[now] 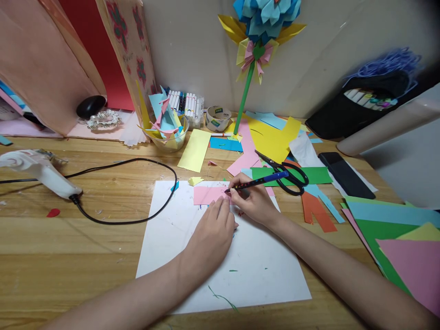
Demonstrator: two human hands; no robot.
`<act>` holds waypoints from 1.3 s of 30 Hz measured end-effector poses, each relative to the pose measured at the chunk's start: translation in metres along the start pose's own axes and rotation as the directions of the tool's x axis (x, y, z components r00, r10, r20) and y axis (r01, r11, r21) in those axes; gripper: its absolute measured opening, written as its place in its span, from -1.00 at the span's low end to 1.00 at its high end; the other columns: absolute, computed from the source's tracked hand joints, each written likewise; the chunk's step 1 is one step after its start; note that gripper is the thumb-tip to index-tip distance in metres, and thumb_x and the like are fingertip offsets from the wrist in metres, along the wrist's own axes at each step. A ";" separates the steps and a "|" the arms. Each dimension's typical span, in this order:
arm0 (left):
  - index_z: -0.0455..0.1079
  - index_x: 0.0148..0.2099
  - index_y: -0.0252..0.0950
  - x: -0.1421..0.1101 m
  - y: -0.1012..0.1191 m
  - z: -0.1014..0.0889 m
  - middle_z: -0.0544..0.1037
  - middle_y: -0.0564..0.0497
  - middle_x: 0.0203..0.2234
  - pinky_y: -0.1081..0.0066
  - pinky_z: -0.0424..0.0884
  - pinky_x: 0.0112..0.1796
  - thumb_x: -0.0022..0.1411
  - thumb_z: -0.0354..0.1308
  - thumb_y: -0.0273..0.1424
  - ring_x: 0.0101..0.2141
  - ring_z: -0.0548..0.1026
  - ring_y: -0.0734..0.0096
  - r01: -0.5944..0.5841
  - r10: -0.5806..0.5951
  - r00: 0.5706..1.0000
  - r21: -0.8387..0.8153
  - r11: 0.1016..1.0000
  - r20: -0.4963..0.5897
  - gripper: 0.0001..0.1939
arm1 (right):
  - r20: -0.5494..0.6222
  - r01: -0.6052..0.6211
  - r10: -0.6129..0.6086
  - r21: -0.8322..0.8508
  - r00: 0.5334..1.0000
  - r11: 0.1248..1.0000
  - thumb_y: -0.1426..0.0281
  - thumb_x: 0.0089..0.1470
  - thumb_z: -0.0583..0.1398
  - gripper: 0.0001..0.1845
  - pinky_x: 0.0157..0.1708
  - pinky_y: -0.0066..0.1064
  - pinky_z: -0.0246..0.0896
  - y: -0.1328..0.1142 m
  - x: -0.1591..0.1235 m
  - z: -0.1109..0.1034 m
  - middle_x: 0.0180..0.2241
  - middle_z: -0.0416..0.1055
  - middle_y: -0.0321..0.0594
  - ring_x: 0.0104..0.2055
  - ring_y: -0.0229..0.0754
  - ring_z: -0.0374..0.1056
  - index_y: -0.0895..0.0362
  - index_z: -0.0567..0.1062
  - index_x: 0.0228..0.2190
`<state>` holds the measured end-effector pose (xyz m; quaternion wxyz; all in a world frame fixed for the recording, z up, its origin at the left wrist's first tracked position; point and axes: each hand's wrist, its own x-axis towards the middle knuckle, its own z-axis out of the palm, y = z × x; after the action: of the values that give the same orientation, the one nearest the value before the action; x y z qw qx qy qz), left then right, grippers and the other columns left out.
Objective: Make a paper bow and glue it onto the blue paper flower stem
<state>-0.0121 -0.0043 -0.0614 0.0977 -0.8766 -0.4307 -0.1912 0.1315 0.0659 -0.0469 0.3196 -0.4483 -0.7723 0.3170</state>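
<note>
My right hand (255, 201) is closed around a dark pen (259, 180) with a blue end. The pen's tip rests on a strip of pink paper (205, 194), near a small drawn outline. Stretched out flat, my left hand (216, 227) presses on the lower edge of that strip and holds nothing. Beneath both hands lies a large white sheet (261, 270) with green marks and tiny scraps on it. Just beyond my right hand, black-handled scissors (292, 179) lie on green and coloured paper. My hands cover part of the pink strip.
A glue gun (51, 176) with a looping black cord (137, 222) occupies the left. At the back stand a bowl of paper scraps (170, 140), markers (184, 103), a tape roll (218, 118) and a paper flower (245, 94). A phone (345, 175) and coloured sheets (409, 261) lie right.
</note>
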 end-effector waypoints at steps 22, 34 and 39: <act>0.32 -0.23 -0.53 0.001 -0.001 0.000 0.48 -0.34 -0.16 0.21 0.33 -0.06 0.27 -0.14 -0.47 -0.07 0.42 0.10 0.001 -0.001 1.000 -0.006 1.000 -0.013 -0.75 | -0.014 -0.002 0.002 0.040 1.000 0.999 0.53 -0.01 0.06 -0.91 -0.46 -0.44 0.13 0.002 -0.002 0.000 -0.50 0.26 -0.32 -0.45 -0.26 0.24 0.09 0.27 -0.45; 0.33 -0.23 -0.53 0.002 -0.001 -0.002 0.50 -0.28 -0.26 0.20 0.30 -0.04 0.27 -0.12 -0.48 -0.09 0.42 0.12 -0.037 0.036 0.997 0.017 0.999 0.072 -0.76 | 0.040 0.066 -0.067 0.006 0.997 0.998 0.52 0.01 0.07 -0.92 -0.43 -0.41 0.15 0.002 -0.001 0.001 -0.46 0.30 -0.28 -0.42 -0.25 0.24 0.10 0.31 -0.41; 0.34 -0.22 -0.54 0.003 -0.001 -0.003 0.50 -0.26 -0.26 0.20 0.28 -0.03 0.27 -0.12 -0.47 -0.09 0.42 0.12 -0.042 0.040 0.997 0.023 0.999 0.073 -0.75 | 0.050 0.062 -0.062 0.008 0.997 0.998 0.50 0.02 0.07 -0.92 -0.42 -0.41 0.16 0.004 -0.003 0.002 -0.44 0.32 -0.26 -0.41 -0.24 0.25 0.11 0.33 -0.39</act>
<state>-0.0121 -0.0022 -0.0572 0.0967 -0.8903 -0.4182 -0.1520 0.1332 0.0645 -0.0513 0.3111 -0.4151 -0.7926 0.3205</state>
